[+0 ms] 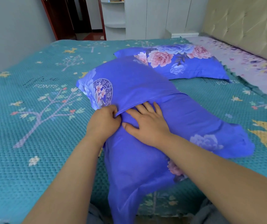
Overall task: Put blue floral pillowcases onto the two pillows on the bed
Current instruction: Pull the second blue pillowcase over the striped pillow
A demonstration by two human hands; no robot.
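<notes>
The person is working on the near pillow (129,88), which is lying across the teal bedspread (37,131) close to the bed's near edge and is already wearing its blue floral pillowcase (145,159) over most of its length. The left hand (104,122) is pinching the hem of the overlapping flap (145,101), its fingers curled tight on that edge and lifting it a little. The right hand (145,122) is lying flat on the cloth just beside it, fingers straight and slightly spread, with the fingertips slipping under the raised flap, seemingly pushing the inner fabric or the pillow's end into the pocket. Below the hands the case is sagging loose and rather empty toward the edge of the bed, so the filling does not look fully seated yet. Further back, near the padded headboard (249,28), the second pillow (186,62) is lying flat in its own blue floral case, looking finished as far as this view shows, though its far side is hidden. By this judgement the task is sitting well past halfway: one pillow dressed, the other needing its opening tucked closed, the slack smoothed and perhaps a shake to settle it.
</notes>
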